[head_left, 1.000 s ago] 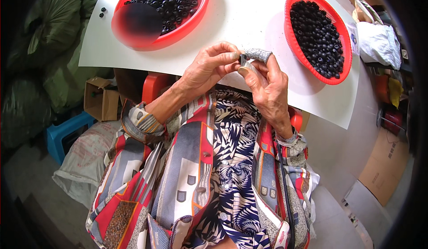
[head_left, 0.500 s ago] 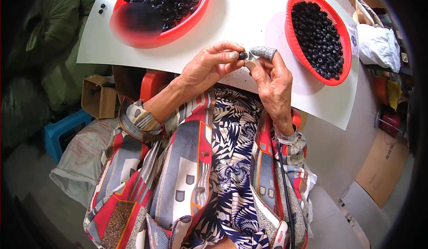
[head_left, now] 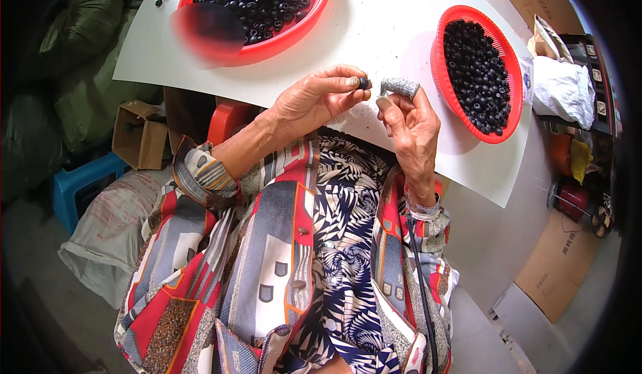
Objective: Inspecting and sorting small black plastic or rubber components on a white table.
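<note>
Since half a second ago, hands drawn slightly apart at frame centre; bead no longer against the grey piece. Left hand (head_left: 314, 100) pinching a small black bead (head_left: 364, 81) between thumb and fingertips, closed on it, just above the near edge of the white surface (head_left: 388, 26). Right hand (head_left: 411, 123) clamped on a small grey textured pad (head_left: 400, 87), held upright just right of the bead, a narrow gap between the two. Right of the hands, a red basket (head_left: 445, 73) heaped with black beads, resting on the surface. Upper left of frame, a red tray (head_left: 294, 29) with more black beads, partly blurred. Far right, off the surface, a white bag (head_left: 562, 89). Left of frame, lower down, a cardboard box (head_left: 137, 136) and a blue stool (head_left: 80, 187) on the floor.
</note>
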Demonstrator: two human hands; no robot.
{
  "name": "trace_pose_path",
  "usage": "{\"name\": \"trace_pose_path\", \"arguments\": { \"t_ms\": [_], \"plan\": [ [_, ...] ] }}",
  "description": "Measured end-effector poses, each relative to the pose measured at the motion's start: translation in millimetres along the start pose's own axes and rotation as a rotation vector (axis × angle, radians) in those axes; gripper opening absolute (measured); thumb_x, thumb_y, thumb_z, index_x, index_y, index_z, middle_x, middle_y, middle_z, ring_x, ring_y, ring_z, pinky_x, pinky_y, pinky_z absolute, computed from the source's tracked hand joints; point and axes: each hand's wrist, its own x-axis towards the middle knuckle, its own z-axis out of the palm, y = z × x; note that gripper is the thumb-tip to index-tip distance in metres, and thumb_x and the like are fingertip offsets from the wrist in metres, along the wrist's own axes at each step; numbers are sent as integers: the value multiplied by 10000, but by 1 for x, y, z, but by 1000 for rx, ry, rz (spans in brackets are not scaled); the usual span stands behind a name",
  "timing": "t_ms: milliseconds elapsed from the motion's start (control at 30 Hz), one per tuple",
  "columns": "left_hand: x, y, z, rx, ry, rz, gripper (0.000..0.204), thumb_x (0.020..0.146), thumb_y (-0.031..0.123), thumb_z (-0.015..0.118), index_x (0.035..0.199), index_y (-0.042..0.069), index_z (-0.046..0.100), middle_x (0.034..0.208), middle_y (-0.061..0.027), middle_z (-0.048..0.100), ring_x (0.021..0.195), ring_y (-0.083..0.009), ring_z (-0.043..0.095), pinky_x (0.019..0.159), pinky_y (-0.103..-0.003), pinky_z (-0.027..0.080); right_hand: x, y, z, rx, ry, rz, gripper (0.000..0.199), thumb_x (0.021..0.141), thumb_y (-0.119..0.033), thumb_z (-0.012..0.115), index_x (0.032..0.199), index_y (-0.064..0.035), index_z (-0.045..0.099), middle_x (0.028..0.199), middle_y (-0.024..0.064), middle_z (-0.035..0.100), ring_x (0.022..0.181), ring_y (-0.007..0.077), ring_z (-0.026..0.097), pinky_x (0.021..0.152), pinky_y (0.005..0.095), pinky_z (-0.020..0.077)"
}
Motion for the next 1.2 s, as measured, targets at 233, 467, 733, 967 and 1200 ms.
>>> {"name": "trace_pose_path", "arguments": {
  "t_ms": [233, 467, 733, 967, 1200],
  "plan": [
    [-3, 4, 11, -29, 0, -20, 244, 842, -1, 594, 1076, -55, 547, 1005, -93, 580, 943, -148, 576, 853, -215, 499, -4, -1, 5, -218, -29, -205, 289, 815, -112, 640, 1023, 40, 509, 832, 176, 655, 778, 267, 664, 671, 326, 507],
    [-5, 7, 12, -18, 4, -77, 182, 838, 47, 616, 996, -30, 571, 904, -65, 598, 806, -122, 604, 769, -203, 516, -4, 3, 8, -261, -36, -309, 280, 800, -103, 644, 970, 36, 470, 769, 210, 628, 718, 380, 650, 600, 392, 513],
    [-4, 3, 16, -83, 75, -60, 121, 835, 10, 612, 943, -15, 563, 892, -60, 595, 790, -121, 613, 741, -201, 533, -4, 4, 8, -336, -27, -341, 262, 802, -100, 645, 906, 34, 446, 735, 225, 615, 685, 406, 634, 562, 410, 507],
    [-3, 3, 10, -213, 53, -88, 173, 843, -63, 567, 1013, -55, 538, 961, -101, 610, 820, -145, 643, 755, -193, 575, -4, 1, 6, -191, -40, -250, 242, 818, -110, 630, 932, 31, 470, 740, 197, 626, 659, 297, 654, 584, 344, 503],
    [-2, 4, 7, -213, 34, -117, 193, 844, -42, 571, 1031, -62, 529, 960, -113, 602, 820, -159, 644, 752, -196, 575, -3, 1, 4, -103, -47, -82, 257, 810, -131, 650, 921, 30, 484, 746, 177, 637, 702, 201, 640, 626, 318, 497]
  ]
}}
